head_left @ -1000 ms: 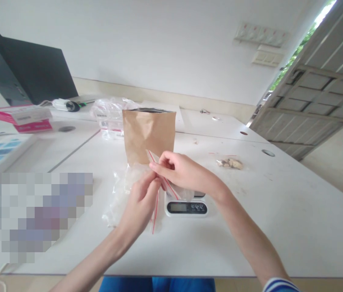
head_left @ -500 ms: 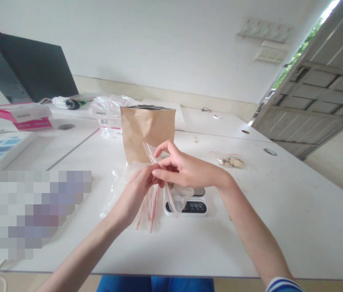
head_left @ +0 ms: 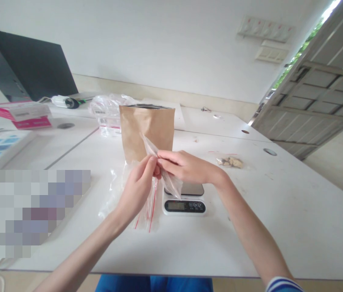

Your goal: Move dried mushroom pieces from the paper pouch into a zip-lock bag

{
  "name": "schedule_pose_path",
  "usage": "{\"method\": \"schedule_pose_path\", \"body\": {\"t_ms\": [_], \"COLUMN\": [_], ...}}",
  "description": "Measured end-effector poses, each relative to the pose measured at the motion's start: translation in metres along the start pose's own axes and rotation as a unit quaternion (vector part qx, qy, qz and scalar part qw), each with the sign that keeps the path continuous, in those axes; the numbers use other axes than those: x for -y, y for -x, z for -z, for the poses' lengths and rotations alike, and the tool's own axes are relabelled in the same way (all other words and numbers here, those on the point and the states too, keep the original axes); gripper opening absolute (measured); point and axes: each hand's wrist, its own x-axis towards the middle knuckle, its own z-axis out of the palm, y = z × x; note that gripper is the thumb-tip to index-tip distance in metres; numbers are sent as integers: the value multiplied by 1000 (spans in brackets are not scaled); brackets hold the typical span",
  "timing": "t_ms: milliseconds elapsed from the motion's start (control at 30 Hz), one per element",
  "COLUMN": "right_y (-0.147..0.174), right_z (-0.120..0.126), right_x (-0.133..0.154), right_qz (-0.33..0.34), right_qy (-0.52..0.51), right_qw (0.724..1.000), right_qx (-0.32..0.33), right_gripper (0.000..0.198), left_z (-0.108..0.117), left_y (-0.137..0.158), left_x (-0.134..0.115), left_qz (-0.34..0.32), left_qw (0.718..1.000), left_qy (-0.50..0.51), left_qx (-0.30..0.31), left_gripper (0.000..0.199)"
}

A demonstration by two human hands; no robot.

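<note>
My left hand (head_left: 137, 187) and my right hand (head_left: 186, 165) both pinch a small clear zip bag (head_left: 170, 183) with a red seal line, held above the white table (head_left: 189, 243). Beneath my left hand lies a pile of several more clear zip bags (head_left: 119, 190). A small digital scale (head_left: 185, 200) sits just under my right hand. Right behind my hands an open brown paper pouch (head_left: 147, 132) stands upright.
A small filled clear bag (head_left: 230, 162) lies to the right. Behind the pouch is a heap of plastic packets (head_left: 106, 111). Far left are a pink box (head_left: 22, 115), a black laptop (head_left: 28, 69) and a blurred patch. An open slatted door (head_left: 317, 101) stands at right.
Both hands have lifted the clear bag slightly and drawn closer together. My right fingers have closed on the bag, and the scale's platform now shows.
</note>
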Motion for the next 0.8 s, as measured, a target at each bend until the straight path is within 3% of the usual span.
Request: {"method": "schedule_pose_path", "body": {"t_ms": [167,233,333,400,500,600,700,800], "right_y": [-5,-4,6,15,23,23,15,1], "right_z": [3,14,38,49,52,44,34,26], "right_x": [-13,-26,-41,-41,-25,-9,-6,-19], "right_qz": [16,2,-33,-33,-6,25,32,14], "right_qy": [-11,25,55,19,-10,-26,-103,-189], "right_qw": [1000,998,975,975,982,977,960,954], "right_qx": [3,-56,-212,-219,-189,-208,-260,-233], "right_gripper": [29,28,30,32,35,37,34,30], "left_z": [6,11,19,21,19,13,4,-6], "left_y": [-2,2,9,12,9,3,-2,-2], "left_x": [5,7,12,16,24,31,36,36], "left_qz": [-43,-50,-39,-24,3,62,141,146], "left_qw": [999,998,995,996,997,984,941,899], "left_qy": [-25,-42,-65,-50,39,166,308,413], "left_qx": [20,-1,-63,-64,-59,-33,19,21], "left_gripper": [34,30,29,31,32,34,33,20]}}
